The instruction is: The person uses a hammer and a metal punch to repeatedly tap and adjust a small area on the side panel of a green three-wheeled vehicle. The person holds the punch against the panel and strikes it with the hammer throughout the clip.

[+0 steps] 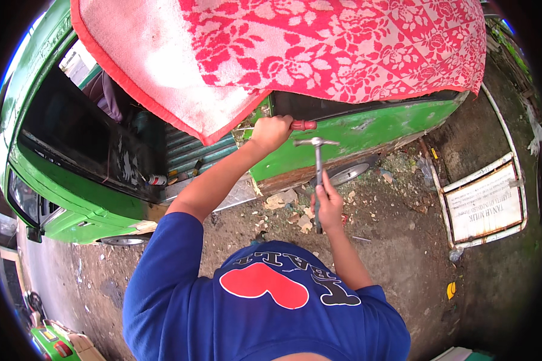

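Note:
My left hand (271,133) grips a screwdriver with a red handle (305,125), held sideways with its shaft pointing left toward the scraped, flaking vertical edge (244,144) of a green van's rear body. My right hand (329,201) is closed on the long grey handle of a hammer (317,157), whose metal head is raised just below and right of the screwdriver's handle, apart from it. The green panel (367,132) behind both tools has peeling paint and a rusty lower edge. Whether the screwdriver's tip touches the body is too small to tell.
A pink floral towel (343,42) covers the top. The open doorway at left shows a ridged floor (196,151) with small tools and cans. Paint flakes lie on the concrete (391,253) below. A rusty-framed white sign (483,204) lies at right. Another green vehicle (51,337) is at lower left.

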### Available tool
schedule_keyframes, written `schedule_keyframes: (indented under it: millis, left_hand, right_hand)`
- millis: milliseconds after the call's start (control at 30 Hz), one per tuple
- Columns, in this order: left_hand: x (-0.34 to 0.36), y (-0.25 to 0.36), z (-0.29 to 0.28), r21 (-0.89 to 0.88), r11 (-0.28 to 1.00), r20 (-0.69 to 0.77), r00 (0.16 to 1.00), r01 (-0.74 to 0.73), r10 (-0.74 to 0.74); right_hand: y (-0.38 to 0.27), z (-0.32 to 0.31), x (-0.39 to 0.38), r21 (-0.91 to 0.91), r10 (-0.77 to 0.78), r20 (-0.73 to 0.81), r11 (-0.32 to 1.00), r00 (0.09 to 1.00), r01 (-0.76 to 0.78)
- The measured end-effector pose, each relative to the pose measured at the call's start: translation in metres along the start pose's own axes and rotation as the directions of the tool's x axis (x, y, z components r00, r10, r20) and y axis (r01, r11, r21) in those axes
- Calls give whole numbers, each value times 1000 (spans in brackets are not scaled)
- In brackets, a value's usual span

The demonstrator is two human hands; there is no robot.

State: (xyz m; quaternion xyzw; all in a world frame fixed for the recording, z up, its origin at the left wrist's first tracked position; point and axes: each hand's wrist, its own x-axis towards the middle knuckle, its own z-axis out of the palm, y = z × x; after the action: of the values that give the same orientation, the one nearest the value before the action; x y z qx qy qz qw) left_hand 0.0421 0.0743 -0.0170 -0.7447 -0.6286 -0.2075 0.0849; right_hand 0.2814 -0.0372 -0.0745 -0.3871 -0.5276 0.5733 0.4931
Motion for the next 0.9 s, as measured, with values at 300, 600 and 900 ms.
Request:
schedule_keyframes:
  millis: [300,600,900]
  left_hand:
    - [-13,11,-4,-52,997,44,997,-54,56]
    - [-16,10,-13,-123,983,-88,988,-133,123]
    - [-68,6,-28,-258,963,-144,983,78,-118]
  right_hand:
    - [-14,-20,0,186,-10,-133,982,991,35]
    - [-7,-16,-4,180,14,-140,984,990,11]
    - [-6,-19,-2,213,50,-114,977,992,-25]
